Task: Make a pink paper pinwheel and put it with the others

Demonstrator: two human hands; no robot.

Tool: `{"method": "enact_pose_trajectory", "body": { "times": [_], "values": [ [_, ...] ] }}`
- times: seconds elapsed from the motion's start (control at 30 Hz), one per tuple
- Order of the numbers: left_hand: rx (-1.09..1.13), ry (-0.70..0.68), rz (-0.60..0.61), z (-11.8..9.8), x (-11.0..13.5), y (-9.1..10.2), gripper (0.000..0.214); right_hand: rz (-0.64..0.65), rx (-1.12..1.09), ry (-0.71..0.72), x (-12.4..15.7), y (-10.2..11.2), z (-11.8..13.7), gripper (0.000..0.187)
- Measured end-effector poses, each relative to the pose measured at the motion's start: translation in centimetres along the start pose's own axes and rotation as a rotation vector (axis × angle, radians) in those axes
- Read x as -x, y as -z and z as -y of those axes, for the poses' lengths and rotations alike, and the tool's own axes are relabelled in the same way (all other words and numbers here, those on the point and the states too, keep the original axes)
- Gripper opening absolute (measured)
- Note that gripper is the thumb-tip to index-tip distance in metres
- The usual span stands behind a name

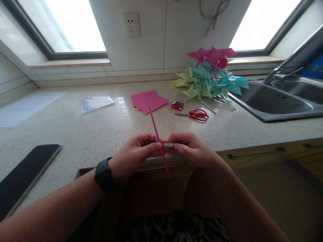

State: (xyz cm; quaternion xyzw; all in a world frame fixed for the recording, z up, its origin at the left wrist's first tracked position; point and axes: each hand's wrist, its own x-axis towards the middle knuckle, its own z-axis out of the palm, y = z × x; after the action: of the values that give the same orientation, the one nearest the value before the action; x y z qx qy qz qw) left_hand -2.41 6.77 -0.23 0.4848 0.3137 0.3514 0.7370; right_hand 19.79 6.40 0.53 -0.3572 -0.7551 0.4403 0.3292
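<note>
Over the counter's front edge, my left hand (141, 149) pinches a thin pink stick (154, 122) between thumb and fingers. The stick slants, its upper end leaning toward the pink paper and its lower end hanging past the counter edge. My right hand (190, 148) is closed, with thumb and forefinger on one end of a short pale strip with green marks (168, 145). The strip's other end meets the stick at my left thumb; whether it is joined there, I cannot tell. Beyond my hands lie square pink paper sheets (148, 99) and red-handled scissors (199, 115).
A small red box (177, 106) sits by the scissors. Pink, blue and yellow-green paper pinwheels (209, 74) are piled beside the steel sink (285, 97). At left are a clear plastic packet (97, 102), a printed sheet (27, 107) and a long black object (27, 174).
</note>
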Motion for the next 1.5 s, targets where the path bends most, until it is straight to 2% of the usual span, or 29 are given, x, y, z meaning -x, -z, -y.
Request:
{"method": "enact_pose_trajectory", "body": {
  "times": [0.23, 0.73, 1.2, 1.37, 1.5],
  "values": [
    [-0.107, -0.004, -0.011, -0.21, 0.03, -0.04, 0.018, 0.041, 0.08, 0.007, -0.29, -0.01, 0.28, 0.017],
    [-0.152, -0.021, 0.017, -0.24, 0.0, -0.06, 0.02, 0.113, 0.135, 0.04, -0.65, 0.03, 0.44, 0.013],
    [-0.203, -0.009, 0.013, -0.35, -0.04, -0.17, 0.02, 0.086, 0.205, 0.086, -0.53, -0.04, 0.09, 0.01],
    [-0.184, -0.003, -0.014, -0.44, -0.02, -0.4, 0.02, 0.052, 0.227, 0.042, -0.58, -0.19, 0.03, 0.015],
    [-0.179, 0.001, -0.015, -0.38, -0.03, -0.3, 0.021, 0.09, 0.17, 0.043, -0.45, -0.04, 0.23, 0.014]
  ]
}}
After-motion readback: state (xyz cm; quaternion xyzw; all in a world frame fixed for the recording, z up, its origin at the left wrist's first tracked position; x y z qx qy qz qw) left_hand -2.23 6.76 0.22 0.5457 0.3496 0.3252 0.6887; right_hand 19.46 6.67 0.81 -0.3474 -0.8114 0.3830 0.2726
